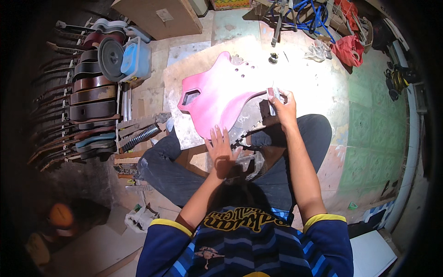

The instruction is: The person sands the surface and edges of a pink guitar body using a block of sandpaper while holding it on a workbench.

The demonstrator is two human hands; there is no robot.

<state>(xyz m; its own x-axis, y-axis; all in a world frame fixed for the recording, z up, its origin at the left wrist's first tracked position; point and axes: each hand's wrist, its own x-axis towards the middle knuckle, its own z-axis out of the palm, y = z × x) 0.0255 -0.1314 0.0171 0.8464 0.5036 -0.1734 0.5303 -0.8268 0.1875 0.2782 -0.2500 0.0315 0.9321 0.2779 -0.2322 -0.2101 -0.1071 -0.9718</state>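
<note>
right grip [286, 109] holds block [271, 98], left grip [220, 151] touches guitar body [208, 100]

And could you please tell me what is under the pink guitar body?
A pale, stained board shows beneath the pink guitar body, reaching out past its left edge. The patch directly under the body is covered, so anything there cannot be seen.

Guitar body [205, 102] on board [183, 132], guitars [93, 95] left
</note>
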